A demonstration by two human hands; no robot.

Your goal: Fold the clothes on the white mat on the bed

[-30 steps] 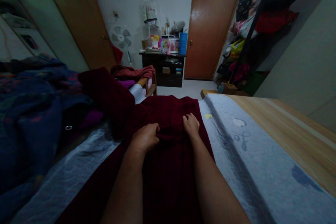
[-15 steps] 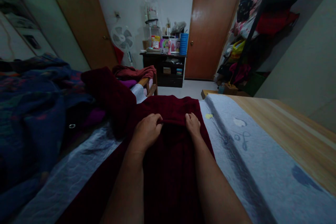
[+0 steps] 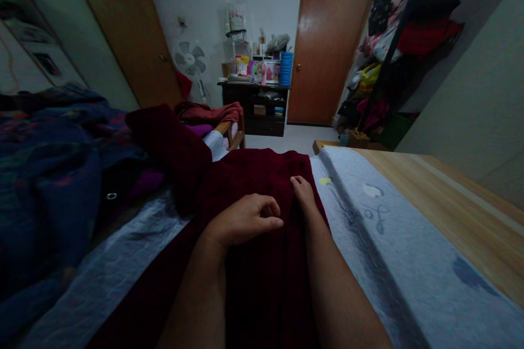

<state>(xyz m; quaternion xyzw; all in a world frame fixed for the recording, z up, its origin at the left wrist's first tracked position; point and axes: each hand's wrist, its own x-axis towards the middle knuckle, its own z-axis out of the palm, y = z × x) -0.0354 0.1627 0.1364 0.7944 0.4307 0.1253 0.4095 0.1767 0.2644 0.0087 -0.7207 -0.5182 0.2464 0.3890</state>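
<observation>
A dark red garment [image 3: 266, 180] is spread over the bed, long and fairly smooth, with one part of it, likely a sleeve, bunched towards the left. My left hand [image 3: 249, 221] hovers over the middle of the cloth. Its thumb and curved fingers are apart, with nothing between them. Close to the garment's right edge, my right hand [image 3: 302, 192] rests on the fabric, fingers extended and lying on it. Dim light hides the garment's seams and finer details.
Blue patterned clothes [image 3: 69, 174] are heaped on the left. A light blue bed cover [image 3: 368, 234] lies right of the garment, beside a wooden board [image 3: 462, 191]. Beyond the bed stand a dark cabinet [image 3: 251, 120], a fan [image 3: 190, 60] and a brown door [image 3: 319, 43].
My left hand has let go of the raised fold and come nearer, opening over the cloth. The fold now lies flat. My right hand stays in nearly the same place, its fingers loosened.
</observation>
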